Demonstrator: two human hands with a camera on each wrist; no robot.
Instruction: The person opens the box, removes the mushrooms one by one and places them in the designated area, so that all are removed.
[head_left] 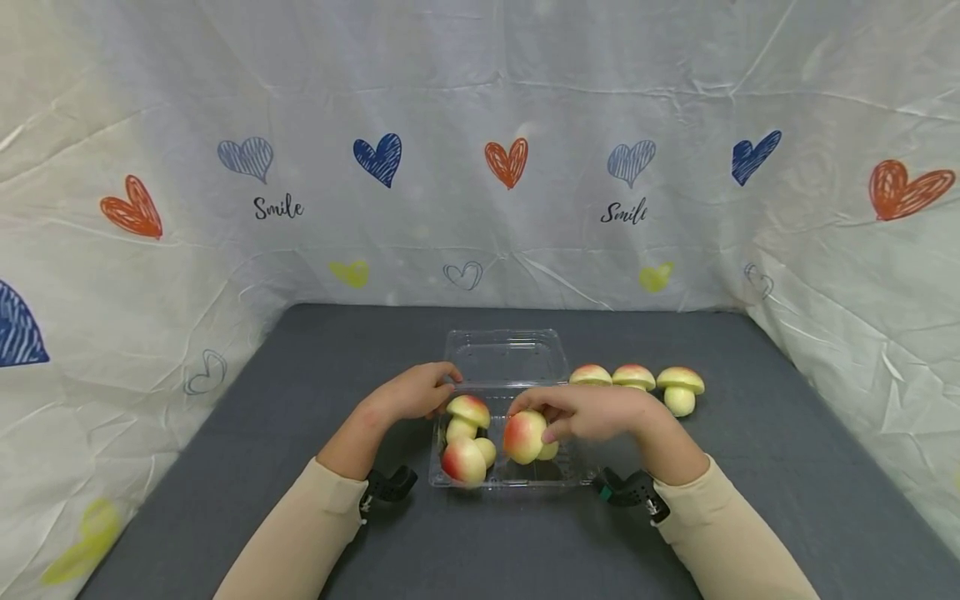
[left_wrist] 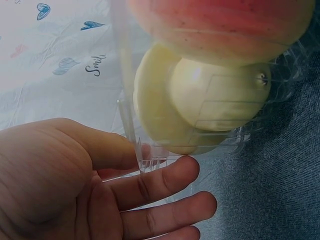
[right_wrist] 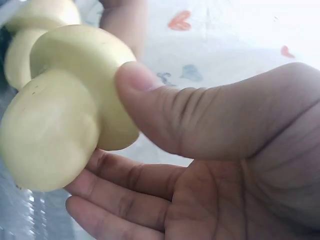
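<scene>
A clear plastic clamshell box (head_left: 517,483) lies unlatched on the table, its lid (head_left: 506,357) folded back. My left hand (head_left: 416,392) pinches the box's back left corner between thumb and index finger, the other fingers loosely extended below in the left wrist view. Inside on the left are two toy mushrooms with red and yellow caps, one behind (head_left: 468,408) and one in front (head_left: 463,461). My right hand (head_left: 596,412) holds another mushroom (head_left: 523,437) by its cap, over the box's middle. Its pale stem (right_wrist: 50,132) faces the right wrist camera; whether it touches the box bottom I cannot tell.
Right of the lid stand three more mushrooms in a row: a left one (head_left: 590,374), a middle one (head_left: 633,376) and a right one (head_left: 680,390). The right forearm partly covers them. A dark grey table (head_left: 337,350) meets a white curtain (head_left: 442,217) printed with hearts.
</scene>
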